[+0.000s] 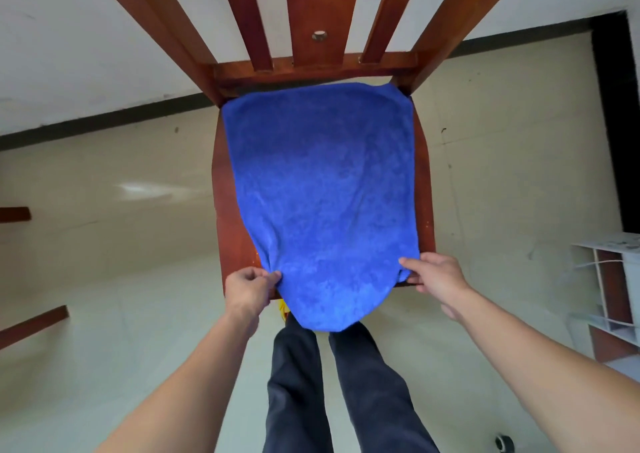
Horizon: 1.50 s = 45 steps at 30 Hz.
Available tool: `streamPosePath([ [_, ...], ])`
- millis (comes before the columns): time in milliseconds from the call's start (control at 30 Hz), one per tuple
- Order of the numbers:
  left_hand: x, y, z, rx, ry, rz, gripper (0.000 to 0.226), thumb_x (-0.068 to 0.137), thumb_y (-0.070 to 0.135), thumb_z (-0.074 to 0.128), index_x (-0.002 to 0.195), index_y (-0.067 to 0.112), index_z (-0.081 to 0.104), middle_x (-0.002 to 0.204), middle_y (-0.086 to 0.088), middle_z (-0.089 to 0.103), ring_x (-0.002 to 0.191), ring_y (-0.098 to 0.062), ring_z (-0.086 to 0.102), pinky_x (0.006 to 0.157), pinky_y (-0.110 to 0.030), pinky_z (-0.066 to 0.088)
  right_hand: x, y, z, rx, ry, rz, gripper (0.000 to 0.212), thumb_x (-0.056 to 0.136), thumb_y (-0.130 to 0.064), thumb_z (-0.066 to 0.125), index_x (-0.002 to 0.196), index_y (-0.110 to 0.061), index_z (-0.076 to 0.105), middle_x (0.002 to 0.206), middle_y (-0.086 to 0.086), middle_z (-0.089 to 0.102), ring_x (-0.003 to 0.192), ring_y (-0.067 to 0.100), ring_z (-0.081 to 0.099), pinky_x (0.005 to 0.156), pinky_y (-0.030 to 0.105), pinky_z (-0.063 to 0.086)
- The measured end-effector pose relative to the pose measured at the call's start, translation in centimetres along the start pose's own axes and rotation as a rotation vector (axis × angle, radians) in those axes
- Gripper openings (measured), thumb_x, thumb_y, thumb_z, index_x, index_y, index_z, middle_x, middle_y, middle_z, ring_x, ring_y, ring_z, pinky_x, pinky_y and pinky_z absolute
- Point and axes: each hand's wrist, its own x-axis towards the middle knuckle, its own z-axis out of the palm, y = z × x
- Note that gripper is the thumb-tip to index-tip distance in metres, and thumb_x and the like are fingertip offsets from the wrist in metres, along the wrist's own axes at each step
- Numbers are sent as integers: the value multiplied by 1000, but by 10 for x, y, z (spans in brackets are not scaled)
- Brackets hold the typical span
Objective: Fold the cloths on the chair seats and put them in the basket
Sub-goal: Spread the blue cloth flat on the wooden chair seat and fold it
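A blue cloth [322,189] is lying spread flat over the seat of a wooden chair [221,210], covering most of it; its near edge is hanging over the front of the seat toward the person's legs [346,383]; the left hand [247,288] is pinching the near-left corner of the cloth between thumb and fingers, fabric bunching there; the right hand [436,274] is gripping the near-right corner, thumb lying on top and the other fingers tucked under the edge; both hands are closed on the cloth, neither one free; the far edge is sitting just below the chair's back slats [311,19], unheld; progress judgement: this looks like the very start of the fold on this cloth, no crease or doubled layer showing yet, cloth being one layer as far as visible; likely left to do: bringing the near corners up to the far ones, folding again, carrying it off; no basket is showing anywhere, so cannot tell whether any cloth is already in it; parts of other wooden furniture [31,324] are poking in at the left edge, too little visible to say if they are chairs with cloths; a white shelf unit [609,289] is standing at right.
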Motion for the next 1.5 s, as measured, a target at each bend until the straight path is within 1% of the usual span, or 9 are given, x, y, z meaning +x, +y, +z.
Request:
streamPosePath([
  [200, 5, 65, -2, -108, -21, 88, 24, 87, 7, 61, 68, 13, 49, 37, 5, 52, 38, -12, 56, 45, -20, 44, 15, -72, -10, 94, 44, -134, 17, 85, -19, 70, 73, -16, 59, 61, 1, 56, 37, -1, 51, 36, 14, 38],
  [367, 14, 102, 11, -224, 42, 101, 15, 90, 3, 51, 78, 12, 52, 67, -7, 56, 54, -17, 55, 46, -22, 42, 26, -120, -5, 239, 0, -145, 9, 91, -20, 61, 98, -25, 60, 82, -4, 66, 67, 8, 63, 57, 24, 45],
  [600, 6, 35, 27, -29, 41, -140, 25, 76, 14, 78, 83, 7, 56, 74, -13, 59, 67, -27, 57, 65, -40, 54, 8, -48, 16, 56, 29, 20, 16, 80, -31, 75, 85, -21, 63, 84, 2, 69, 72, 13, 64, 53, 22, 43],
  [733, 6, 15, 44, -36, 27, -93, 24, 81, 11, 72, 69, 11, 51, 67, -10, 52, 61, -23, 48, 57, -35, 47, 5, -25, 35, 138, -31, 35, 10, 81, -25, 73, 79, -19, 65, 84, 2, 70, 72, 11, 65, 56, 24, 45],
  [833, 7, 18, 40, -134, 166, -74, 17, 83, 15, 58, 72, 12, 45, 77, -12, 51, 72, -25, 46, 73, -55, 54, 7, -30, 26, 400, 65, 102, 6, 85, -19, 58, 83, -15, 62, 82, 6, 66, 70, 18, 64, 65, 30, 49],
  [1000, 15, 47, 12, -75, 341, 109, 32, 88, 16, 54, 62, 15, 35, 61, -4, 39, 65, -22, 35, 60, -32, 34, 16, -54, -9, 593, 185, 96, 21, 89, -15, 49, 104, -8, 61, 93, 14, 66, 74, 28, 66, 51, 29, 52],
  [1267, 24, 84, 2, -313, 86, 89, 30, 84, 32, 72, 86, 16, 47, 63, -3, 47, 41, -12, 41, 42, -21, 34, 27, -90, -10, 329, 36, -110, 18, 86, -34, 65, 100, -24, 61, 103, -1, 68, 92, 17, 65, 67, 30, 50],
  [1367, 15, 46, 7, -167, 95, 100, 45, 75, 28, 81, 101, 12, 48, 78, -3, 55, 59, -18, 51, 56, -30, 46, 24, -65, -8, 146, -6, -172, 20, 78, -23, 76, 93, -23, 63, 91, -7, 69, 74, 0, 65, 57, 22, 46],
  [1500, 3, -7, 19, 192, 126, 119, 44, 65, 22, 87, 95, 11, 56, 85, -3, 63, 77, -23, 60, 78, -40, 54, 25, -30, -4, -115, -76, -192, 18, 73, -6, 78, 87, -9, 68, 91, 9, 72, 81, 24, 67, 76, 36, 54],
])
